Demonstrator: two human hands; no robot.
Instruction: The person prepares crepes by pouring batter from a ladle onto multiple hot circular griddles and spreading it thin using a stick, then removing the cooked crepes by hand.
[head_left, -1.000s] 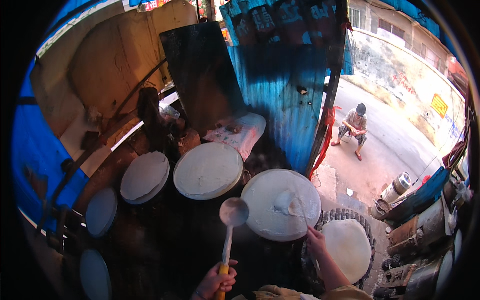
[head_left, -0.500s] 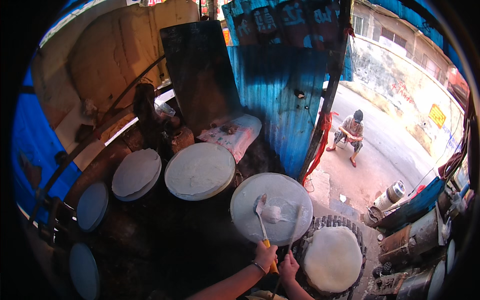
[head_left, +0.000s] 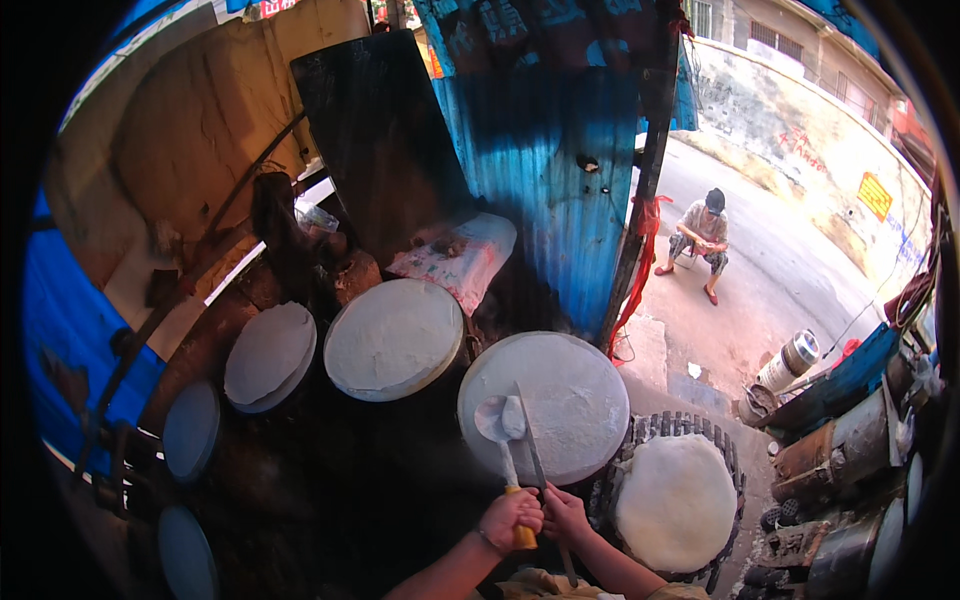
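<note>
My left hand (head_left: pixel 512 520) is closed around the yellow handle of a metal ladle (head_left: pixel 490 416). Its round bowl is over the left part of a griddle (head_left: pixel 572 462), which is coated in a thin white layer. Beside it, my right hand (head_left: pixel 566 513) grips a long, narrow spatula (head_left: pixel 533 450) whose blade slants up over the same griddle. A small white lump of dough or batter (head_left: pixel 514 418) sits against the ladle's bowl, next to the blade. The hands are close together at the griddle's near edge.
A pale round flatbread (head_left: pixel 674 503) lies on a slatted rack (head_left: pixel 728 438) to the right. Leftward stand more round griddles, one with a white sheet (head_left: pixel 393 340) and another with a curling sheet (head_left: pixel 268 352). A seated person (head_left: pixel 703 238) is outside by the road.
The spatula has swung left, and the white lump has gone from mid-griddle to the ladle's bowl. The ladle has moved slightly left and down. The view has shifted a little.
</note>
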